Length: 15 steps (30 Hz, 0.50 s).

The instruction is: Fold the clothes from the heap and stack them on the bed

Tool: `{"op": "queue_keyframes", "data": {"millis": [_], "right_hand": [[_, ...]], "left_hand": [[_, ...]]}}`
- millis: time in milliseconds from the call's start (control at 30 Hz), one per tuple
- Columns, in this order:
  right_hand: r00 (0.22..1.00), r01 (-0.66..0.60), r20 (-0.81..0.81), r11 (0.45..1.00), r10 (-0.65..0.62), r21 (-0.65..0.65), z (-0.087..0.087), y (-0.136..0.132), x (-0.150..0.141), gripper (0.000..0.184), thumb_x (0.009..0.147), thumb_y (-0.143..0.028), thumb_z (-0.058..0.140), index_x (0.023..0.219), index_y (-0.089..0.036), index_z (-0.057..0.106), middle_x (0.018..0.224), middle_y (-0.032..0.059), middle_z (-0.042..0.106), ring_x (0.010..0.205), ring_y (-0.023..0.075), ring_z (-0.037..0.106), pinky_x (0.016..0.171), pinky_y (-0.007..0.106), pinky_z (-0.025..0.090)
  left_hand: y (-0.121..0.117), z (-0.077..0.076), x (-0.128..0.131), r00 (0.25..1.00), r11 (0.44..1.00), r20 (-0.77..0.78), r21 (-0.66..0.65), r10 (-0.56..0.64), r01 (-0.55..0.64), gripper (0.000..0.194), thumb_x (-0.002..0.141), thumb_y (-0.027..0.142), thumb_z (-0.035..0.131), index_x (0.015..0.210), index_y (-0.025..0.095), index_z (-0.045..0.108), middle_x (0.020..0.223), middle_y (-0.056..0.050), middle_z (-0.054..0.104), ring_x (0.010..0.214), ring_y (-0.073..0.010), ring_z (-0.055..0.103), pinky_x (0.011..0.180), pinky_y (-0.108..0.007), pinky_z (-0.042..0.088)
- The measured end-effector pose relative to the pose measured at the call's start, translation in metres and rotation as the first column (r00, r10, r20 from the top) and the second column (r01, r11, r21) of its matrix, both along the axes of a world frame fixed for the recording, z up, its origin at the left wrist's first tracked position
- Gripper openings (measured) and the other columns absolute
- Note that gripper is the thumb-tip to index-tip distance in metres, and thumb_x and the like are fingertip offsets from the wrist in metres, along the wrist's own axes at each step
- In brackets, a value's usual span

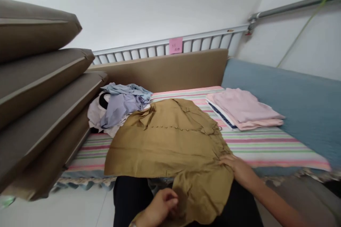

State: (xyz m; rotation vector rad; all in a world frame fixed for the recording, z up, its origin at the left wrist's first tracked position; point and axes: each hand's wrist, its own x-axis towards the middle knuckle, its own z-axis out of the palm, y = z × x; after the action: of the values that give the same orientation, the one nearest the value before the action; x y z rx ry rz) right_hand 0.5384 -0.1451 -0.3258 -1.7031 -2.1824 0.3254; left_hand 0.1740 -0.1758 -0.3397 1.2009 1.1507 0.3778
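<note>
An olive-brown button-up shirt [165,142] lies spread sideways on the striped sheet, its row of small buttons running across it. One sleeve [205,195] hangs over the front edge onto my lap. My right hand [230,165] grips the cloth near the top of that sleeve, fingers bent over the fabric. Down at the lower middle, my left hand [162,204] is curled beside the sleeve, thumb close to the forefinger. Its lower fingers are in shadow against the cloth, so what they hold, if anything, is hidden.
Crumpled clothes [122,104] lie at the left, beside stacked brown cushions [48,99]. Folded pink clothes [239,108] rest at the right on the striped sheet [266,145]. Behind are a brown panel [165,72], a white radiator [149,52] and a pink note [176,45]. Blue padding [287,92] borders the right.
</note>
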Motion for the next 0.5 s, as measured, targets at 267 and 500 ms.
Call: {"op": "queue_keyframes", "data": {"millis": [267,500], "right_hand": [[0.986,0.055,0.159,0.996,-0.044,-0.070,0.027,0.000,-0.013,0.028,0.077,-0.015,0.043,0.084,-0.023,0.069,0.091,0.0062,0.069,0.093,0.0218,0.059,0.082,0.035,0.043],[0.997,-0.011,0.075,0.998,0.016,-0.065,0.010,-0.001,0.010,0.037,0.072,-0.014,0.041,0.091,-0.025,0.070,0.099,0.0040,0.071,0.094,0.0211,0.064,0.084,0.036,0.049]], "left_hand": [[0.030,0.000,-0.168,0.682,0.651,-0.182,0.540,0.708,-0.533,0.059,0.057,0.058,0.059,0.101,0.018,0.060,0.103,-0.011,0.066,0.103,-0.0304,0.060,0.094,-0.044,0.044],[0.054,-0.005,-0.205,0.496,0.507,-0.183,0.544,0.849,-0.668,0.062,0.053,0.054,0.058,0.102,0.018,0.055,0.115,-0.014,0.062,0.109,-0.0339,0.057,0.089,-0.044,0.048]]}}
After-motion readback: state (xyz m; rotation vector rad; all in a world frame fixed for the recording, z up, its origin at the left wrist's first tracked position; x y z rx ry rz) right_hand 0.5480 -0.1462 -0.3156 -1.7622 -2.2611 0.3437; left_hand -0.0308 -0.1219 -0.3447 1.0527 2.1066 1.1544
